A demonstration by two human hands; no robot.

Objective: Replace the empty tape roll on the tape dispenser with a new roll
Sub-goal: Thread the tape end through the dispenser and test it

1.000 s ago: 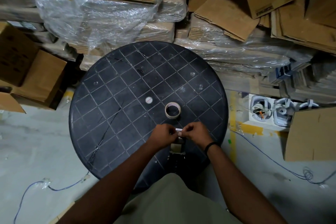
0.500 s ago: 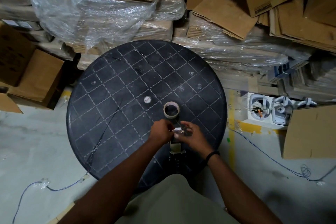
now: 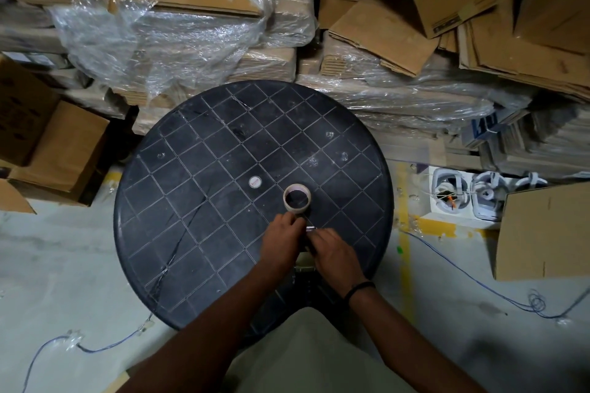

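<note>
Tape roll (image 3: 297, 197) lies flat on the round dark desk (image 3: 191, 169), hole up, just beyond both hands, apart from them by a small gap. It looks like a thin-walled pale ring, beige/cream with a wide dark centre; can't tell from here whether it's the spent core or the fresh roll.

Handling guess: light, stiff enough as a cardboard-cored ring, but thin walls could go oval if squeezed hard across the diameter. Outer face is probably smooth and a bit slick. Best hold: thumb inside the hole, fingers on the outer wall, or pinch across the flat faces.

Tape dispenser (image 3: 308, 247) sits at the near edge of the desk, mostly hidden under the hands. Only a dark body and a small bright bit show between the fingers. Likely rigid, with a serrated blade somewhere, so keep fingertips off that end.

Grip state: left hand (image 3: 282, 241) has fingers curled onto the dispenser's left side. Right hand (image 3: 335, 252) is curled over its right side, pinching at the bright part. Exact contact not resolvable.

Small white disc (image 3: 255, 182) sits on the desk left of the roll.
</note>
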